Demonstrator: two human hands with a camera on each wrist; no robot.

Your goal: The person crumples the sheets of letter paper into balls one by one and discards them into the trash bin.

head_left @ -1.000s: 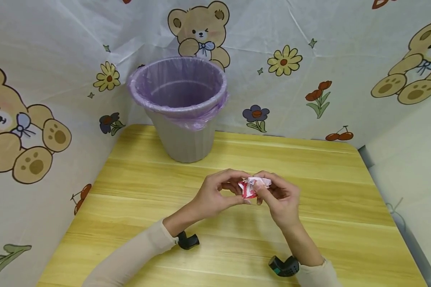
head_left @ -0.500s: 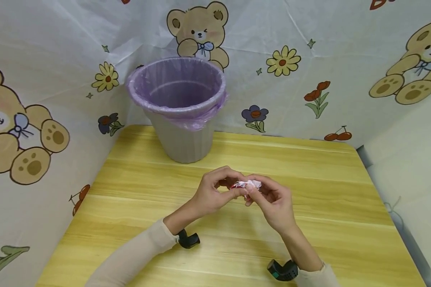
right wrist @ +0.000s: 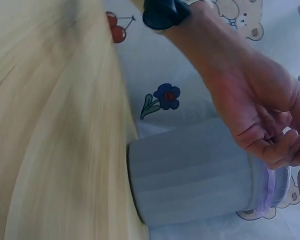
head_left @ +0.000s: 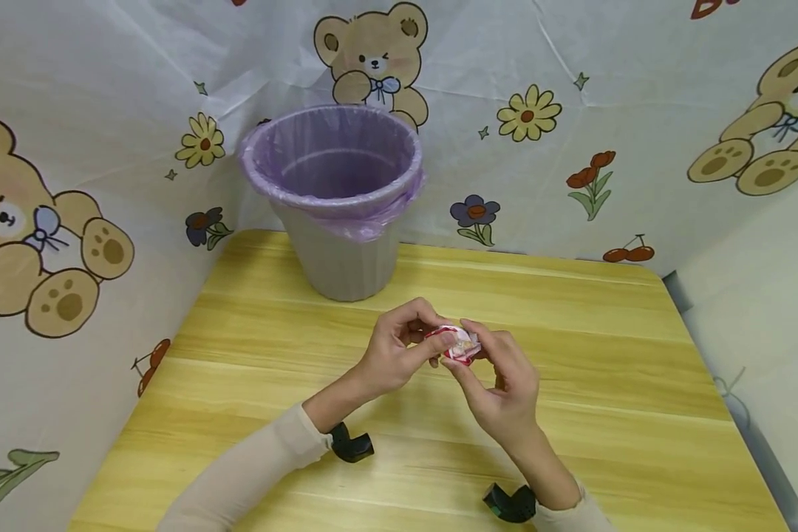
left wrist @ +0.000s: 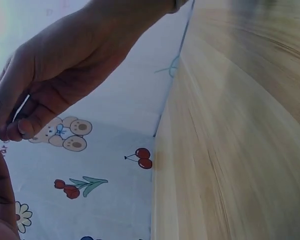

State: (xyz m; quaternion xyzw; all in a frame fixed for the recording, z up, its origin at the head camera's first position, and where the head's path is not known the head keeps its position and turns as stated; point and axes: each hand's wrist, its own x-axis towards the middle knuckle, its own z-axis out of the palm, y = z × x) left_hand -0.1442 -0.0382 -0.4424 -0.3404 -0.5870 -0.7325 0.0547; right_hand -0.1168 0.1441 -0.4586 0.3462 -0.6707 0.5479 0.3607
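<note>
Between both hands, above the table, is a small crumpled wrapper (head_left: 464,344), white with red edges. My left hand (head_left: 394,353) pinches its left side, thumb lying over the front. With thumb and fingertips my right hand (head_left: 505,378) grips the right side. Whether anything sits inside the wrapper cannot be seen. In the left wrist view a hand (left wrist: 65,65) shows at upper left, and in the right wrist view a hand (right wrist: 255,100) shows at right; the wrapper is not discernible in either.
A grey trash bin (head_left: 346,258) lined with a purple bag (head_left: 366,222) stands at the back left of the wooden table (head_left: 572,325). A white sheet (head_left: 465,59) printed with bears and flowers hangs behind. Black wrist cameras (head_left: 352,445) are strapped to both forearms.
The wrapper has shifted slightly left and been turned in the fingers, its inner face showing now. My right hand has moved left, and its thumb has slid to the wrapper's lower edge.
</note>
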